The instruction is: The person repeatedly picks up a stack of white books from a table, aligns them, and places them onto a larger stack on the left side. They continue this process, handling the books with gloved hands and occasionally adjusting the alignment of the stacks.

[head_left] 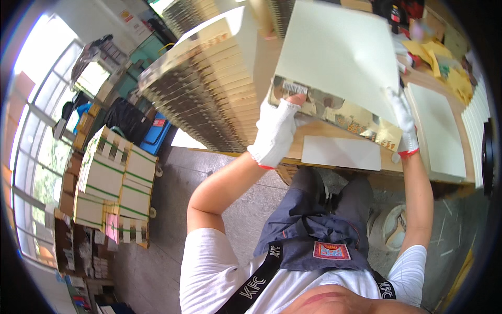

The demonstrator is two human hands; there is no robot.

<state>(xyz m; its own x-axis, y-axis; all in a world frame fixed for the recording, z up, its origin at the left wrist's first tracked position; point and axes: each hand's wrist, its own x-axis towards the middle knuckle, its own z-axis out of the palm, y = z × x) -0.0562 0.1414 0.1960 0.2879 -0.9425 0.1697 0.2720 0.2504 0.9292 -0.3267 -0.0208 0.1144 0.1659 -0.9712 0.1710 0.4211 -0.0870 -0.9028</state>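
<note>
Head view: large cream board [340, 49] with gold printed underside, held tilted above the wooden table [308, 137]; left hand [276, 131], in a fingerless white glove, has fingers closed on the board's near-left corner. Right hand [405, 123], white-gloved, has fingers clasped along the board's near-right edge. A white sheet [341, 153] lies flat on the table below the board; stacked flat cartons [209, 89] stand left of it.

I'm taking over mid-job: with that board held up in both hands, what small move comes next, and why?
Probably lower the board flat onto the table. The left hand and right hand both grip its near edge, it is tilted above the white sheet, and a stack stands beside it.
</note>
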